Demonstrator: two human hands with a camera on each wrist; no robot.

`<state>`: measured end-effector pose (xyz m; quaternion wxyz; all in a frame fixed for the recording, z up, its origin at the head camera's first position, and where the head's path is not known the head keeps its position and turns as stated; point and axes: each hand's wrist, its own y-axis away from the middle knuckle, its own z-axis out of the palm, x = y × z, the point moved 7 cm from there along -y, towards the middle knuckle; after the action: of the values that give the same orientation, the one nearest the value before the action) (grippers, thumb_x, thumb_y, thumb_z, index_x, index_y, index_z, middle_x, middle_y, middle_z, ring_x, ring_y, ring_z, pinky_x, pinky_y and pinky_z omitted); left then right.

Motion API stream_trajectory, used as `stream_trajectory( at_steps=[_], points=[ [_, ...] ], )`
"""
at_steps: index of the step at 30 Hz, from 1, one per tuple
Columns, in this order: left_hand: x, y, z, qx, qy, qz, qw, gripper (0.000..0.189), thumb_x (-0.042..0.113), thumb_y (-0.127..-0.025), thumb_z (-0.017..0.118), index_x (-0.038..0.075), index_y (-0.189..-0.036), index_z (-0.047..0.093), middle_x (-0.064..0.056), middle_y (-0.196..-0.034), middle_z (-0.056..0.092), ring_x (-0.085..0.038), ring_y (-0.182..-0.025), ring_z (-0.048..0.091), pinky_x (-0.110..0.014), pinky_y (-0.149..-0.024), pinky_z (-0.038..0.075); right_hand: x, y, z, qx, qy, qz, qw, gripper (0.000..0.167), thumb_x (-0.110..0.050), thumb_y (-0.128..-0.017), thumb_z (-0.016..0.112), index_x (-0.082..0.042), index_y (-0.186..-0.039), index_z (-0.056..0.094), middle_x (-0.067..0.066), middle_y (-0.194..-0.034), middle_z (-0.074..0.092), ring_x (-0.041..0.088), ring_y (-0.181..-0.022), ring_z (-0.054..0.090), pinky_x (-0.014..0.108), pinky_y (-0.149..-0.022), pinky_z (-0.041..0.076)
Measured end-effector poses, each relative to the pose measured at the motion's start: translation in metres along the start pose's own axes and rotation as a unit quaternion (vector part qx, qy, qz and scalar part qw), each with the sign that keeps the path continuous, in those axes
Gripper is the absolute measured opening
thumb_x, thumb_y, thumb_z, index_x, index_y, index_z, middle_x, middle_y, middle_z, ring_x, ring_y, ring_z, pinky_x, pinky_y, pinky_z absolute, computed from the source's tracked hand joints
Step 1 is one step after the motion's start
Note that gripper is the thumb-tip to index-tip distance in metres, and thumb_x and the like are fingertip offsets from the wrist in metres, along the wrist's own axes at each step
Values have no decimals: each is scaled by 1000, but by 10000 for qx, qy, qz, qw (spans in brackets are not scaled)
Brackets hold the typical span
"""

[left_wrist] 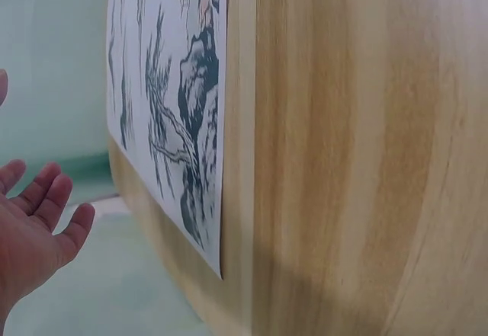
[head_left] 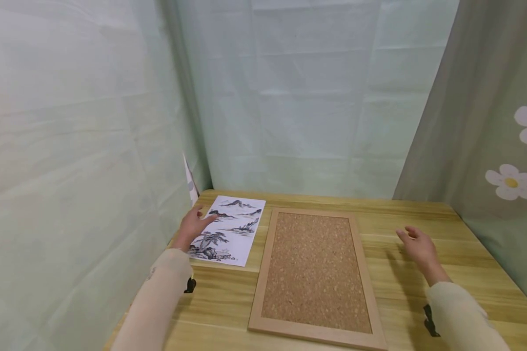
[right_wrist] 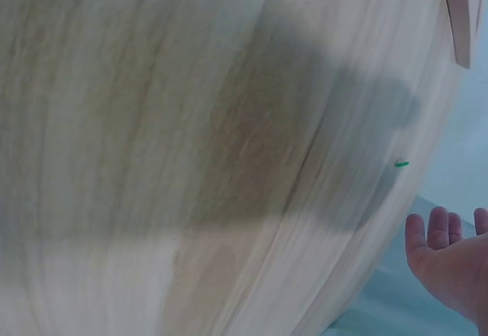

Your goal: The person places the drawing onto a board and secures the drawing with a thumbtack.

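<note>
Pale green curtains (head_left: 307,97) wall in a wood-grain table (head_left: 219,304) across the lower frame, a landscape print (head_left: 233,231) lying left of centre by the left hand (head_left: 195,226), fingers loosely spread, a framed cork board (head_left: 316,273) lower centre, and the right hand (head_left: 420,247), fingers slightly parted, at right.

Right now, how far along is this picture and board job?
Seemingly done: framed cork board and landscape print lie side by side. In hand: nothing; the left hand is near the print, the right hand over the table. Left, perhaps: mounting the print on the bare board.
</note>
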<state>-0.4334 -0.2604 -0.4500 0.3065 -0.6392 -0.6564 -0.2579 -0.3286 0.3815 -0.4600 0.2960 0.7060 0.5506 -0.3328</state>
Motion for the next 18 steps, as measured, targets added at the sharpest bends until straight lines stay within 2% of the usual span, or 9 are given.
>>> stream_trajectory(
  at_steps=[6, 12, 18],
  points=[
    [-13, 1, -5, -32, 210, -271, 9994, 85, 44, -96, 63, -4, -154, 23, -32, -149, 35, -45, -135, 36, -56, -108, 34, 10, 1, -5, 87, -123, 195, 9997, 79, -51, -104, 35, 12, -151, 22, 41, -150, 22, 56, -136, 26, 63, -108, 28],
    [-26, -1, -7, 22, 397, -369, 9985, 80, 38, -97, 64, -6, -152, 27, -33, -146, 37, -45, -133, 38, -55, -108, 34, 19, 1, -6, 114, -186, 281, 9994, 77, -48, -105, 37, 14, -149, 23, 41, -150, 22, 54, -137, 25, 61, -109, 28],
    [-42, 1, -7, 26, 733, -787, 9942, 78, 35, -98, 62, -6, -152, 25, -32, -144, 38, -42, -129, 40, -54, -108, 32, 24, 2, -7, 143, -361, 247, 9989, 74, -44, -105, 40, 16, -147, 26, 41, -149, 25, 53, -136, 29, 60, -108, 30]
  ],
)
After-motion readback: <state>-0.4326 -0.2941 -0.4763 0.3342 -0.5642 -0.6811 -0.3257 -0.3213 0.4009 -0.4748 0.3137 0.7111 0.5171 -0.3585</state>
